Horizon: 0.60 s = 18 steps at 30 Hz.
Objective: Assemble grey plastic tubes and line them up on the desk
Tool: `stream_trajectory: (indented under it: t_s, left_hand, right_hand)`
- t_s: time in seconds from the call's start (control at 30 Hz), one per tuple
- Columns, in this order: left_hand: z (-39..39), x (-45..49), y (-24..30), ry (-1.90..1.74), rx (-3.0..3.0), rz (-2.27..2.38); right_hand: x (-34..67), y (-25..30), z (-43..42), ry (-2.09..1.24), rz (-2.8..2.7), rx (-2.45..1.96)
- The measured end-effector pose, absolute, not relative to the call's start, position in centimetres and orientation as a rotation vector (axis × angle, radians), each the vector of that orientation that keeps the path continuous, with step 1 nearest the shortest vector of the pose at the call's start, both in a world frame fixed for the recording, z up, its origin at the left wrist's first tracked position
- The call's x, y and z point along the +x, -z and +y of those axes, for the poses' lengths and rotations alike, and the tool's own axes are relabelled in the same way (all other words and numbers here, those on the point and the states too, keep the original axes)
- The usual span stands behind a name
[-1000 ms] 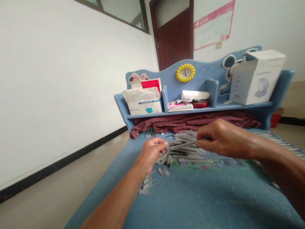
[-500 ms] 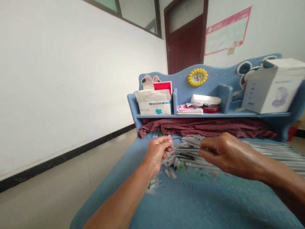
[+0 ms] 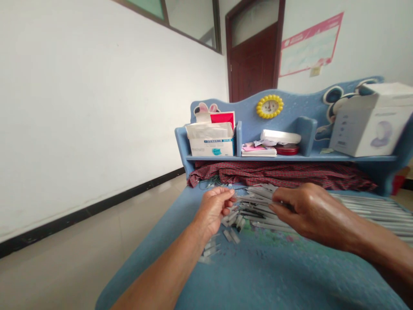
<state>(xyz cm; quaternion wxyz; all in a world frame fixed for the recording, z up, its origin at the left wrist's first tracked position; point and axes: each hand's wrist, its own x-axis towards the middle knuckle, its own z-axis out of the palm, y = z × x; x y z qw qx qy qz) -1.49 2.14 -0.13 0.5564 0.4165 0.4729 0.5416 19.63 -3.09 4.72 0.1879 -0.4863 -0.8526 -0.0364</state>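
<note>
My right hand (image 3: 300, 207) is closed around a slim grey-white pen (image 3: 255, 199), which points left. The thumb and fingers of my left hand (image 3: 214, 210) pinch at the pen's left end. Whether a small cap sits between those fingertips is hidden. Under and behind both hands lies a loose pile of similar pens (image 3: 267, 218), some with dark parts. Short clear pen caps (image 3: 231, 235) are scattered beside and below my left hand. To the right, partly behind my right forearm, many pens (image 3: 371, 204) lie in a neat row.
The blue desk (image 3: 258, 275) has a raised shelf at its back. On it stand a mask box (image 3: 211, 144), some papers (image 3: 258, 150), a red round tin (image 3: 287, 150) and a big white carton (image 3: 371, 125). Checked cloth (image 3: 277, 173) lies beneath the shelf.
The pen's left end has come up slightly to my left fingertips, and my left hand has shifted a little right. The camera view has tilted slightly.
</note>
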Motion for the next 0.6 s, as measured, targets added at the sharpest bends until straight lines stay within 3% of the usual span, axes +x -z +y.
stream_trajectory:
  t_s: [0.27, 0.6]
  left_hand:
    - [2.3, -1.7, 0.1, -1.301, 0.967, 1.101]
    - [2.3, -1.6, 0.0, -1.413, 0.880, 1.082]
  right_hand:
    - [18.4, -2.3, -3.4, 0.589, -2.435, -1.069]
    - [17.0, -0.8, -3.7, 0.757, -2.377, -0.946]
